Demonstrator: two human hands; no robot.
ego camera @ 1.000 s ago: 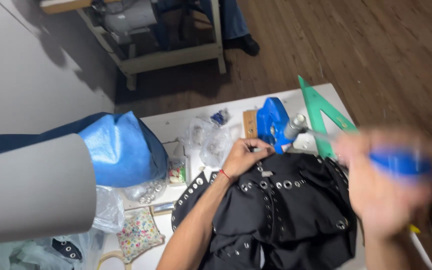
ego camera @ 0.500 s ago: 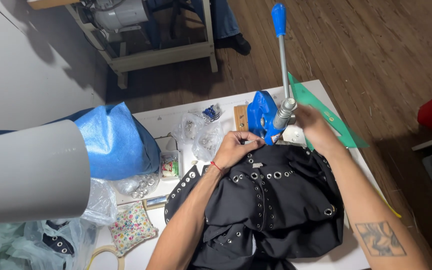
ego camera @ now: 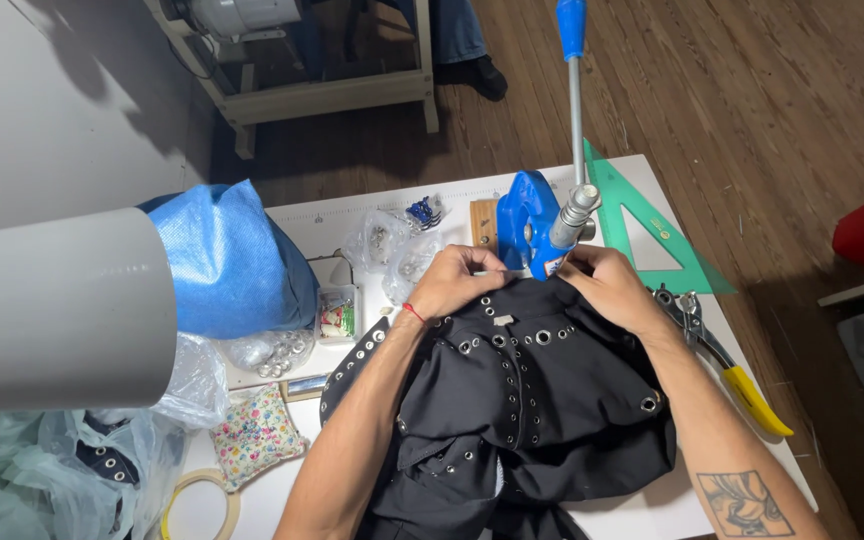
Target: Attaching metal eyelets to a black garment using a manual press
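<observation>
Black fabric, a garment (ego camera: 532,400) studded with rows of silver eyelets, lies bunched at the lower centre of the frame on a white table (ego camera: 672,505), its upper edge pushed under the blue hand press (ego camera: 527,225) near the top centre. The left hand (ego camera: 462,280) pinches that edge with thumb and fingers closed on the cloth, and the right hand (ego camera: 607,285) grips the same edge just beside the press head, fingers curled into the fabric. Both sets of fingertips sit very close to the die, so a pinch looks possible if the long lever (ego camera: 574,90), standing upright, came down while they are there. The cloth is loose and layered, so a fold could slip under the die and an eyelet land off line. Yellow-handled pliers (ego camera: 727,365) and a green set square (ego camera: 642,225) lie to the right.
</observation>
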